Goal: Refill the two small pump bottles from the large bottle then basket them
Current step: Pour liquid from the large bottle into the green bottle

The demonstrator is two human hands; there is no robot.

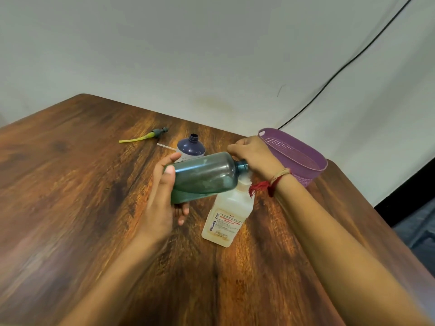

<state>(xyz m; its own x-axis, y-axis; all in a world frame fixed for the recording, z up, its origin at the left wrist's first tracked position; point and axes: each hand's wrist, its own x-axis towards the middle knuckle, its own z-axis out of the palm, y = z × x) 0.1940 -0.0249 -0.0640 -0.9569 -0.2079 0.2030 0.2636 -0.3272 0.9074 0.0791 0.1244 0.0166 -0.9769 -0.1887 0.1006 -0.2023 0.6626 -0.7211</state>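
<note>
- Left hand (162, 196) fingers wrap the base end of the teal bottle (204, 176), holding it above the surface (70, 184)
- Right hand (254, 158) fingers curl at the teal neck; whether they grip it I cannot tell
- The bottle lies nearly level, mouth pointing at the right fingers, just over the white bottle (228, 215)
- To pour well: keep mouth over mouth, raise the base slowly
- The basket (308, 178) sits just beyond the right fingers
</note>
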